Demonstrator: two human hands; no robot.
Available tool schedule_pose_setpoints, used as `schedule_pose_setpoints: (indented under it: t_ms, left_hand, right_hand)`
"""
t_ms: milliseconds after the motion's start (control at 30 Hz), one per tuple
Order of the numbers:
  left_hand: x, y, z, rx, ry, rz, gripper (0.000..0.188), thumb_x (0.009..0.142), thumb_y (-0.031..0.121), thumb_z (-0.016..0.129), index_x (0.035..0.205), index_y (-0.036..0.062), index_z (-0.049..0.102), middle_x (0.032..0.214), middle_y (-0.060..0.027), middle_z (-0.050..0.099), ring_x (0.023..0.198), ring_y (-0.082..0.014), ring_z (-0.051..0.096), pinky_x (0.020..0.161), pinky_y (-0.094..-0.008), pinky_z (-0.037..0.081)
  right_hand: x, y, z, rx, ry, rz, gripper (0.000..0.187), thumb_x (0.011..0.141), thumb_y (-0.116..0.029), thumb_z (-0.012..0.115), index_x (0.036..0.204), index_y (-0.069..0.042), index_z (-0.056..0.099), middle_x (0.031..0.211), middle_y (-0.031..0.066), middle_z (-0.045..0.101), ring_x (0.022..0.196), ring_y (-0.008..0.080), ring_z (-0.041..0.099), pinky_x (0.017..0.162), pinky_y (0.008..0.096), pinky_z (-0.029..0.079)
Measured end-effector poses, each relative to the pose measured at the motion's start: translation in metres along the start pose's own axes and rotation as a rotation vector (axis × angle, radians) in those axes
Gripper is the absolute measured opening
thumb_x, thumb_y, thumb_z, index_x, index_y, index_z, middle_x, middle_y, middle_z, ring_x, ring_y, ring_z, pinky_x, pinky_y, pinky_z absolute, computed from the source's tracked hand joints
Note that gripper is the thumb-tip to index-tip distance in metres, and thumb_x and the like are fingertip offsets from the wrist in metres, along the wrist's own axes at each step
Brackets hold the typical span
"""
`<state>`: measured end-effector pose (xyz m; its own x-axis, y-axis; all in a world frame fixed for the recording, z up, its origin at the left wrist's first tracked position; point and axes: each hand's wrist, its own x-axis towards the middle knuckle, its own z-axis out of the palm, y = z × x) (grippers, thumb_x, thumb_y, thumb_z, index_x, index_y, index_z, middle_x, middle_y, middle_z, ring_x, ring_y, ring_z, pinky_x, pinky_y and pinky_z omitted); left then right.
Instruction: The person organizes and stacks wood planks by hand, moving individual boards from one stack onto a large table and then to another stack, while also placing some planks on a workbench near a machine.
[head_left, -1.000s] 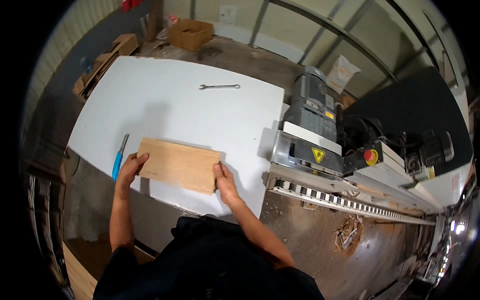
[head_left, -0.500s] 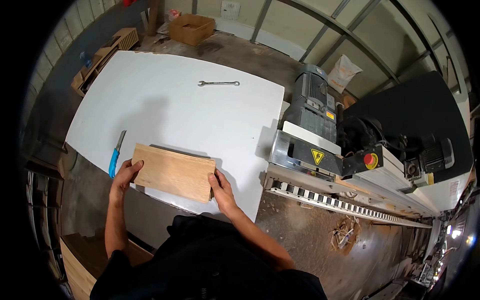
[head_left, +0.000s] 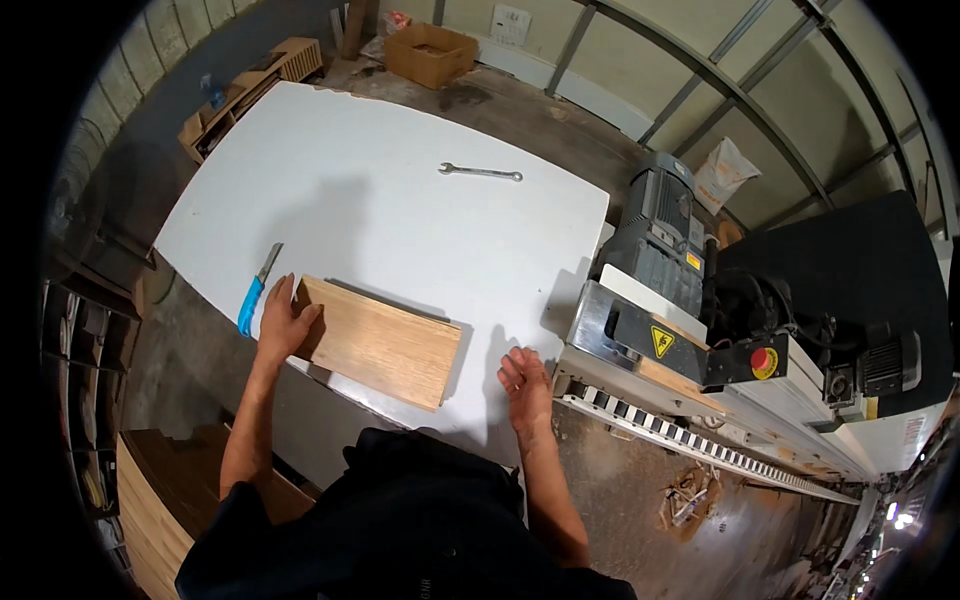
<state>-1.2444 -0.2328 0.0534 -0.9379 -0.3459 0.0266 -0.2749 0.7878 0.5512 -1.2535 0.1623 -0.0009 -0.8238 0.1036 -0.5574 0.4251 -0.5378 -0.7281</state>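
A light wooden board [head_left: 380, 345] lies on the near part of the white tabletop [head_left: 420, 240], its long side slanting down to the right. It may be more than one board stacked; I cannot tell from here. At its left end is my left hand [head_left: 286, 325], fingers stretched and spread from the thumb, the thumb close against the board's end. My right hand [head_left: 527, 388] hovers past the board's right end, empty, with loosely bent fingers. Just left of my left hand rests a blue-handled knife [head_left: 256, 292], blade pointing away. Farther back lies a metal combination wrench [head_left: 481, 172].
To the right stands a machine with a grey motor [head_left: 657, 215], a red emergency button [head_left: 764, 361] and a long chain track [head_left: 700, 447]. A cardboard box [head_left: 430, 55] and a white sack [head_left: 725, 174] sit behind. Wooden panels [head_left: 150, 500] stand at lower left.
My right hand has let go of the board and moved away to the right. The board now lies on the table, and my left hand's fingers have loosened at its end. The view has shifted slightly.
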Motion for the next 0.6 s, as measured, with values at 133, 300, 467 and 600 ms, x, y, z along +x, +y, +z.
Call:
schedule_pose_setpoints:
  t_ms: [133,300,467,600]
  left_hand:
    - [-0.011,0.033,0.021,0.114,0.12,0.221,0.064,0.082,0.03,0.063,0.128,-0.0091,0.043,0.134,-0.0305,0.039,0.129,-0.047,0.029,0.106,-0.0489,0.027]
    - [-0.011,0.047,0.039,0.217,0.098,0.284,0.064,0.083,0.034,0.06,0.126,-0.0097,0.044,0.133,-0.0312,0.04,0.13,-0.0464,0.027,0.108,-0.0524,0.021]
    - [-0.016,0.045,0.052,0.262,0.144,0.291,0.065,0.084,0.039,0.058,0.125,-0.0098,0.045,0.134,-0.0315,0.037,0.13,-0.0462,0.027,0.108,-0.0542,0.017]
    - [-0.016,0.044,0.051,0.241,0.142,0.281,0.064,0.085,0.039,0.057,0.125,-0.0093,0.045,0.135,-0.0316,0.037,0.13,-0.0462,0.026,0.108,-0.0541,0.016]
  right_hand:
    - [0.004,-0.021,-0.005,0.112,0.016,-0.019,0.036,0.095,-0.039,0.048,0.109,-0.006,0.053,0.108,0.008,0.058,0.099,0.0224,0.057,0.085,0.0366,0.047]
    - [0.011,-0.036,-0.006,0.232,0.005,-0.022,0.039,0.095,-0.043,0.045,0.105,-0.006,0.053,0.108,0.0083,0.058,0.098,0.0234,0.057,0.085,0.0366,0.046]
    - [0.022,-0.038,-0.018,0.461,-0.098,-0.043,0.047,0.091,-0.049,0.05,0.104,-0.004,0.053,0.105,0.01,0.059,0.096,0.0255,0.058,0.083,0.0379,0.048]
    - [0.04,-0.048,-0.014,0.656,-0.03,0.061,0.041,0.087,-0.045,0.058,0.102,-0.006,0.055,0.1,0.007,0.06,0.092,0.0219,0.058,0.077,0.0328,0.052]
